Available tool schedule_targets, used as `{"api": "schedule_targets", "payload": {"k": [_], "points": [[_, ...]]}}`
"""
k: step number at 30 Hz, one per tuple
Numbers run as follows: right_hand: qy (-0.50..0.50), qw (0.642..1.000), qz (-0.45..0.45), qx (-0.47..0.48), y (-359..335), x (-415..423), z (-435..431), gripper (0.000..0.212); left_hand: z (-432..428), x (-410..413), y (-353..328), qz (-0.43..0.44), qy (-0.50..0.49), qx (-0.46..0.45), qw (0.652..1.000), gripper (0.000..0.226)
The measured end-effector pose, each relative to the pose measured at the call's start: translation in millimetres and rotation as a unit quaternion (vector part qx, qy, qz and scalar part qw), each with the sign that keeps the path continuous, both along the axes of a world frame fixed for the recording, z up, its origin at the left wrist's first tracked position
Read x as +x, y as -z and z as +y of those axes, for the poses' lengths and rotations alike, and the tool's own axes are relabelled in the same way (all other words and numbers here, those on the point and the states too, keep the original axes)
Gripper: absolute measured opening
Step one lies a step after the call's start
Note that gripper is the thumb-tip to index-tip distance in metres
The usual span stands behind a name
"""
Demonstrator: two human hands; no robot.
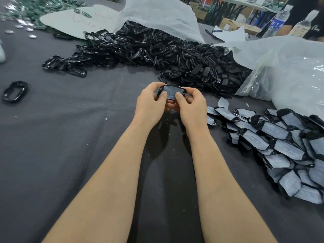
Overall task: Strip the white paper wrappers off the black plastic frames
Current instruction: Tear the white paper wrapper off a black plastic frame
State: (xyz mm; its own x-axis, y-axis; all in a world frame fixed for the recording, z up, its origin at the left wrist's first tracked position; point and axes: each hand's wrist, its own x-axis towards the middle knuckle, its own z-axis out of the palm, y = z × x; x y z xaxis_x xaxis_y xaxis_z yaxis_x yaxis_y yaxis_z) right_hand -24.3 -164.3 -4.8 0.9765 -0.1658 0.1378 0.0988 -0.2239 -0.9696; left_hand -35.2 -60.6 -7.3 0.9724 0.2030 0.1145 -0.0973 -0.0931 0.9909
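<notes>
Currently both hands hold one wrapped frame (171,92) above the worktop (78,137), just in front of the black pile (157,50). The left hand (150,104) grasps the frame's left end, thumb on the white wrapper (172,91); the right hand (191,106) grasps the right end, its thumb also pressed on the paper face. Both sets of fingers are clenched on the part; neither is released. The wrapper looks intact, so the step in hand is judged to be starting the peel. To do it well, keep the left hand as the fixed clamp on the plastic rim only, and work the right thumb toward a paper edge or corner to lift it. Once an edge is free, pull low and along the frame's length, not straight up, so the paper comes away in one piece. Avoid twisting the frame: it looks thin and likely to flex. Wrapped stock (280,148) lies to the right, near the right forearm. Bare frames (14,92) lie to the left and in the pile ahead, which spills from a plastic bag (161,13). Most likely, the stripped part belongs with the bare ones, apart from the wrapped stock.
</notes>
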Motion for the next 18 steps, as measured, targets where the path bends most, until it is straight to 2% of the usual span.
{"api": "schedule_targets", "payload": {"k": [3, 11, 18], "points": [[0.001, 1.0, 0.002, 0.005, -0.4, -1.1, 0.4, 0.017, 0.4, -0.7, -0.7, 0.0, 0.006, 0.011, 1.0, 0.021], [0.018, 1.0, -0.006, 0.01, -1.7, 1.9, 0.8, 0.007, 1.8, -1.9, -3.5, -0.01, 0.015, -0.03, 0.999, 0.029], [0.025, 0.997, -0.041, -0.062, -3.9, -0.2, -1.2, 0.006, 2.3, -0.7, -2.6, -0.002, 0.014, -0.03, 0.999, 0.014]]}}
